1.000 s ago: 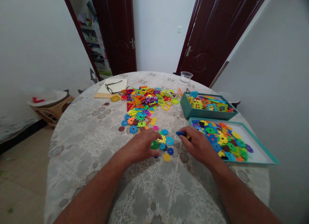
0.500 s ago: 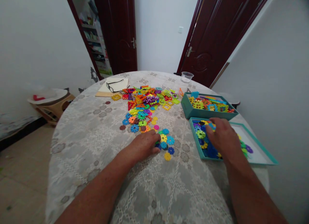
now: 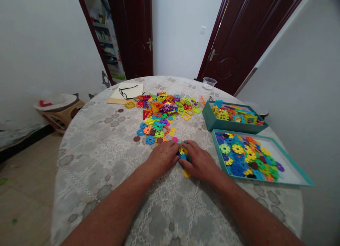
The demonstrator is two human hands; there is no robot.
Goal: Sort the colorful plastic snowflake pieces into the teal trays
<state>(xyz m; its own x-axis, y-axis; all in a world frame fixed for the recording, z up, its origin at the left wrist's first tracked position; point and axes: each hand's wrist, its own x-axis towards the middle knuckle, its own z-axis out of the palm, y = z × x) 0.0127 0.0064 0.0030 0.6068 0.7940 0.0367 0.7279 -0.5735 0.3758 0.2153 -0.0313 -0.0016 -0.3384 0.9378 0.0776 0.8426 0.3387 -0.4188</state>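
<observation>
If pressed inward too hard from both sides, liable to ride up and scatter across the tabletop [image 3: 106, 157], judging by the thin, slick look of the discs [image 3: 183, 151]. See these at the centre of the frame, lying between the left hand [image 3: 164, 154] and the right hand [image 3: 201, 160], partly hidden by both. Find the left hand curled, with knuckles up, against the left side of the discs, and the right hand bent in a loose curve round the right side. Cannot tell, in either case, of any firm grip.

Just below the right hand, notice a yellow disc [image 3: 186, 173], half covered: easy to flick away with a careless thumb. Just above, notice a pink disc [image 3: 174, 139] and, farther up, the pile [image 3: 167, 108]: easy to mix in with a stray knuckle.

At the right of the frame, see a tray [image 3: 290, 168] of heaped discs: could spill over the low near rim if bumped by the right hand. Close behind, see a box [image 3: 233, 125], filled above its wall in places: could shed pieces if shoved by the tray.

As for writing, cannot read any. See only blurs on the shelf [image 3: 100, 25] at upper left, with possible print on a carton [image 3: 117, 73] below. Find no legible brand on box or tray.
</observation>
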